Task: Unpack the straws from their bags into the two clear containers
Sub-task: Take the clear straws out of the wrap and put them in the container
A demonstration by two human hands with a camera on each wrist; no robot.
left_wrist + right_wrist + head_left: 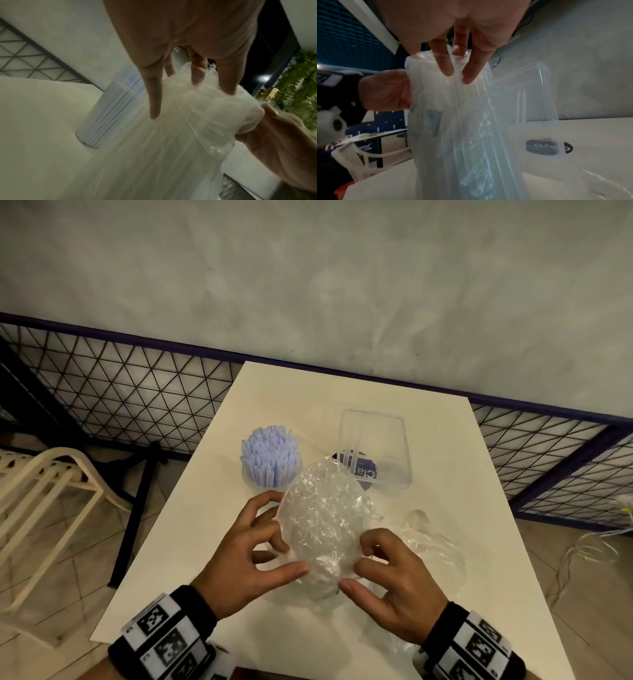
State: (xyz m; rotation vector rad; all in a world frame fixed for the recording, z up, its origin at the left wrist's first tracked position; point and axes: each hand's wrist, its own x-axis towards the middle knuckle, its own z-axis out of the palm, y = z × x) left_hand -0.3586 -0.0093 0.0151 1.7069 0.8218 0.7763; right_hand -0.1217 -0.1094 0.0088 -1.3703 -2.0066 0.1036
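Note:
A crinkled clear straw bag [325, 522] stands upright on the white table [191, 542], with pale straws faintly visible inside it [471, 155]. My left hand [291, 558] pinches the bag's top from the left, and its fingers [155, 102] press into the plastic [180, 135]. From the right, my right hand [356, 566] pinches the same top edge, its fingertips [467, 78] dug into the film. Behind the bag, the left clear container [270, 460] is packed with light-blue straws. The right clear container [375, 446] holds only a few clear straws [520, 105].
An empty crumpled bag [438, 546] lies on the table to the right of my hands. A dark round sticker [364, 474] sits under the right container. A black wire-mesh fence [137, 392] runs behind the table. A cream plastic chair [44, 491] stands at the left.

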